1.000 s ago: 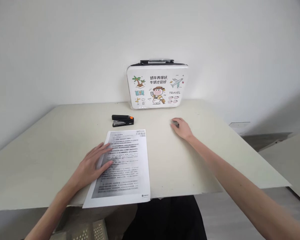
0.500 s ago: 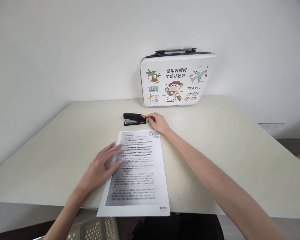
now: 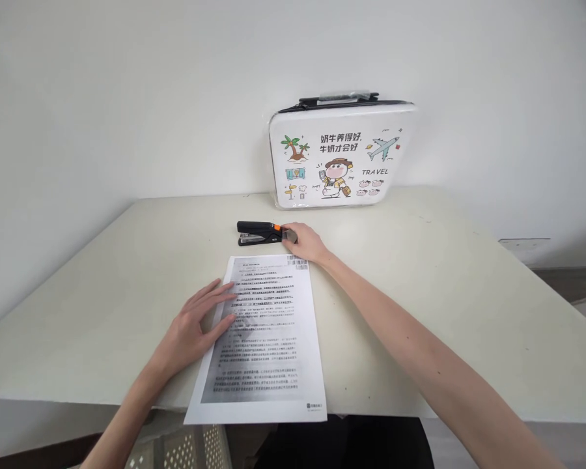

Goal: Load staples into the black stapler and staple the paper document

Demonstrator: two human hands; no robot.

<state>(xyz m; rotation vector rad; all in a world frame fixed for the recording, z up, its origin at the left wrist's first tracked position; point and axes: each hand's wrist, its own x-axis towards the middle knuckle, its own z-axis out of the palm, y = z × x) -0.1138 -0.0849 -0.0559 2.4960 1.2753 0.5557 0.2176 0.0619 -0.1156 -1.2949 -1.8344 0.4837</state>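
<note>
A black stapler (image 3: 260, 233) with an orange patch lies on the table, its front end pointing left. My right hand (image 3: 306, 242) has its thumb and fingers closed around the stapler's right-hand end. A small grey piece (image 3: 290, 236) shows between those fingers; I cannot tell whether it is part of the stapler. In front of the stapler lies a printed sheet of paper (image 3: 264, 326), its lower edge reaching past the table's near edge. Flat across the paper's left side rests my left hand (image 3: 193, 326), fingers spread. Whether more sheets lie underneath is not visible.
Behind the stapler, a white case (image 3: 339, 156) with cartoon prints and a black handle stands against the wall. The pale table (image 3: 410, 273) ends just in front of me. Below its edge are a perforated light-coloured surface (image 3: 190, 449) and something dark.
My right fingers have closed further around the stapler's right end, and the grey piece now shows between them. The view has shifted slightly; my left hand stays on the paper.
</note>
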